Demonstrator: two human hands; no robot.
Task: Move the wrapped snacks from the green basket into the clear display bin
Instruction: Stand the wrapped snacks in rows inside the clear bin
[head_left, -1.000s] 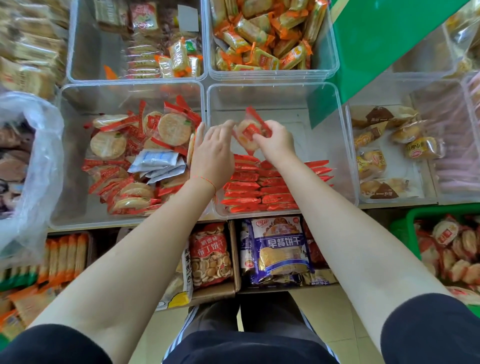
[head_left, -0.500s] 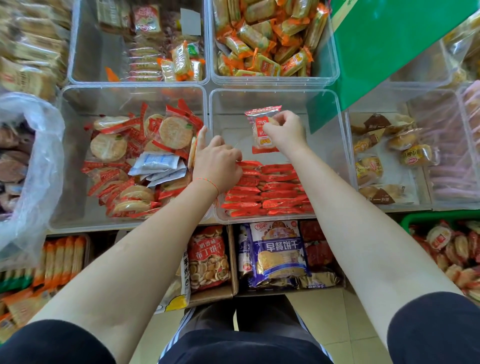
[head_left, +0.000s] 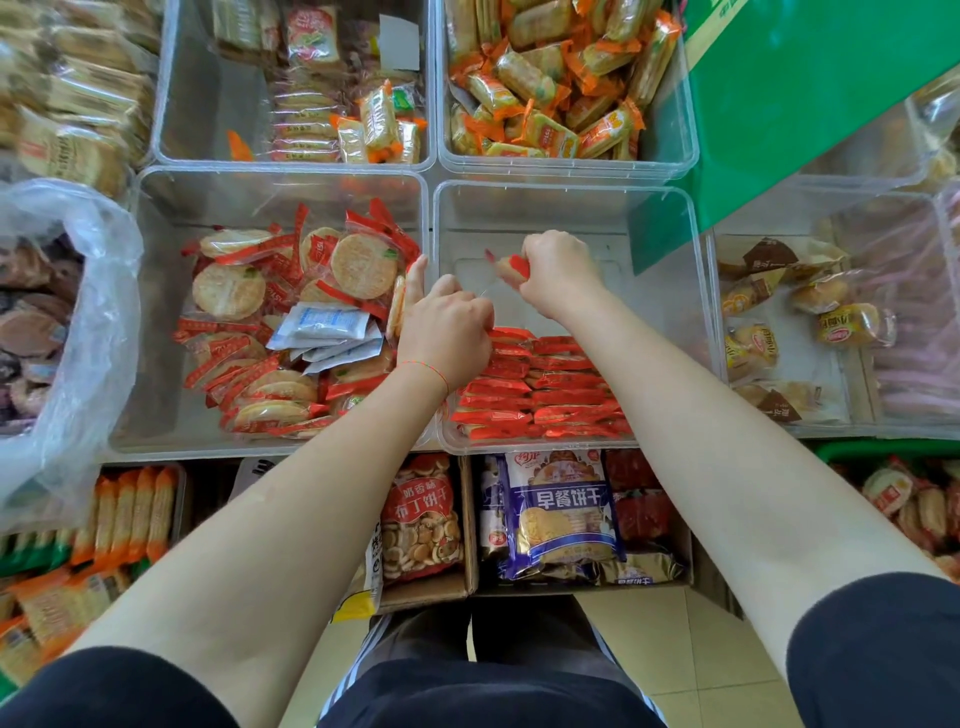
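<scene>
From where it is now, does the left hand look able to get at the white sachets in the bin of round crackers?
Probably yes. The left hand sits at the wall between the two bins, and the white sachets lie uncovered on top of the round crackers just beside it. The open-topped bin puts nothing above them.

Right hand (head_left: 558, 273) lowered into clear bin (head_left: 566, 189), wrapped snack (head_left: 511, 267) now mostly hidden
</scene>
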